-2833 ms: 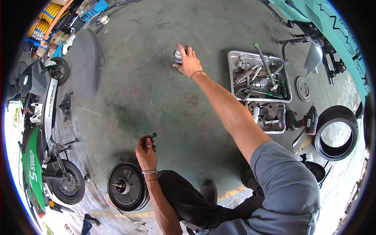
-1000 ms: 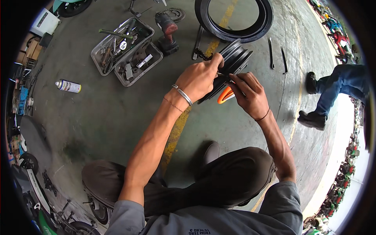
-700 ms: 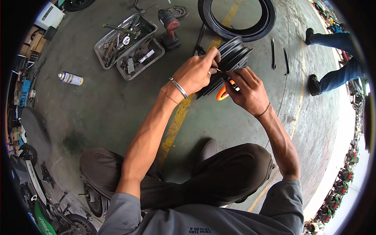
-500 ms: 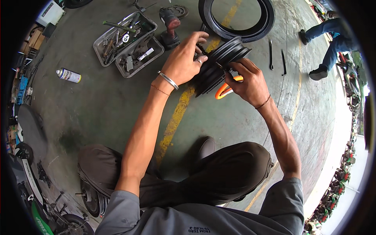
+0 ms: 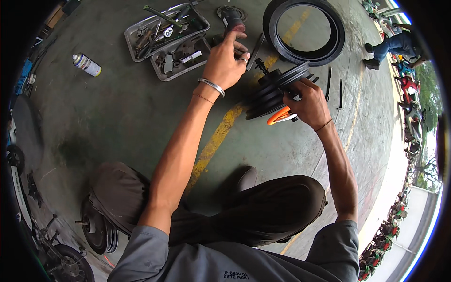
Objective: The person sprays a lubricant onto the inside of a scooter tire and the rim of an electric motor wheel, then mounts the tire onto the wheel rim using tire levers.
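A black wheel rim [image 5: 268, 96] stands tilted on the floor ahead of me, with an axle-like part projecting from its hub. My right hand [image 5: 307, 104] grips it at its right side, fingers curled over the edge. Below that hand is an orange and white ring-shaped piece [image 5: 280, 115], partly hidden by the rim. My left hand [image 5: 226, 63] is away from the rim, its loosely bent fingers apart, close by a dark power drill with a red part [image 5: 231, 18]. The hand covers part of the drill; contact between them cannot be made out.
Metal trays of tools [image 5: 134, 52] lie left of the drill. A black tyre [image 5: 339, 43] lies beyond the rim, and a spray can [image 5: 87, 65] at far left. Two slim dark tools [image 5: 329, 84] are to the right. Another person [image 5: 397, 44] and parked motorbikes [image 5: 411, 110] are farther right.
My left hand has left the rim and moved up toward the drill. My right hand stays at the rim, now gripping its edge. The whole view has shifted.
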`<action>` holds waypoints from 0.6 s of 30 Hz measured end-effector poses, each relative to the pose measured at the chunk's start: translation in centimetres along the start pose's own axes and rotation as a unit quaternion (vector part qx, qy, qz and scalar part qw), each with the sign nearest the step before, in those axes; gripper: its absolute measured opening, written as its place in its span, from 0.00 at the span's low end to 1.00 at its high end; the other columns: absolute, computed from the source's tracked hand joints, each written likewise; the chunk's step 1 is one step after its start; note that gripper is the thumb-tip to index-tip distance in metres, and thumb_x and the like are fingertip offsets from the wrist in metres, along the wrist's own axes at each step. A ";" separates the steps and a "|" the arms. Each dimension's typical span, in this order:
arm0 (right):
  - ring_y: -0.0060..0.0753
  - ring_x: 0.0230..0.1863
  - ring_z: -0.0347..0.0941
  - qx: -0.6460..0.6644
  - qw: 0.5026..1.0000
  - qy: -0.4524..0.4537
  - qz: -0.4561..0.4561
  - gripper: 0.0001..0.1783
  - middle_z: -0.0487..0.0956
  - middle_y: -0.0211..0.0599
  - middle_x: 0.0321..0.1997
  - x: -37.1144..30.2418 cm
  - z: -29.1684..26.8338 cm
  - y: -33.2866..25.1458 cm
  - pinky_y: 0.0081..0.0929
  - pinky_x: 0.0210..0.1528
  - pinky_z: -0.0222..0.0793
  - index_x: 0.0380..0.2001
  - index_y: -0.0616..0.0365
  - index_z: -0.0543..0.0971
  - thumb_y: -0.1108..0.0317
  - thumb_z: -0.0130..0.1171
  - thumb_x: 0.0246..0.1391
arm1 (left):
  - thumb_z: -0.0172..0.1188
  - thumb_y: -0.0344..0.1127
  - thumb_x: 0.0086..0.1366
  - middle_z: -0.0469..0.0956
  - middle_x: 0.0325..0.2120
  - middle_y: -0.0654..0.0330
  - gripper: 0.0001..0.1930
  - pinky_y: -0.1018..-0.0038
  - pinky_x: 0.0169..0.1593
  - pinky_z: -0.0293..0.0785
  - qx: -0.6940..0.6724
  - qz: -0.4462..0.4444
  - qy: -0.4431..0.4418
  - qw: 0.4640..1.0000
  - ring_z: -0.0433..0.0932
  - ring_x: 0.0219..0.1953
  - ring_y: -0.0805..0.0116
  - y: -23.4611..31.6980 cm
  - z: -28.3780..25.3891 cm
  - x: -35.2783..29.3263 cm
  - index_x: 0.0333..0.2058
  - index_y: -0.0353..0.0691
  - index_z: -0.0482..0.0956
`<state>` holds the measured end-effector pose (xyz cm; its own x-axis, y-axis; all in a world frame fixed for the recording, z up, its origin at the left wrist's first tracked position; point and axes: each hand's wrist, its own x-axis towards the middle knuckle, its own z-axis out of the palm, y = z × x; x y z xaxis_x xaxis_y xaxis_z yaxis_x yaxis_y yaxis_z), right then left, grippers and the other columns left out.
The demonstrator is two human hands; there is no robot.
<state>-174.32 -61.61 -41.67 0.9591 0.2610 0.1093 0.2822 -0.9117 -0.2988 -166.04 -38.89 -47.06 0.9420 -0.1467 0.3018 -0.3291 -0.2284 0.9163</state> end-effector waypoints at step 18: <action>0.35 0.32 0.74 -0.009 0.989 0.135 -0.064 0.10 0.78 0.35 0.30 -0.9 2.7 0.3 0.31 0.38 0.70 0.34 0.60 0.82 0.74 0.66 0.45 | 0.62 0.38 0.62 0.83 0.36 0.52 0.15 0.74 0.48 0.72 -0.091 -0.119 -0.157 0.976 0.81 0.39 0.69 -3.9 5.2 -2.3 0.43 0.34 0.81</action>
<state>-175.04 -61.28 -44.48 0.8740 0.2819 0.3957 0.3978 -0.8828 -0.2498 -167.29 -42.70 -52.67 0.9149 -0.4037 0.0056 -0.0597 -0.1214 0.9908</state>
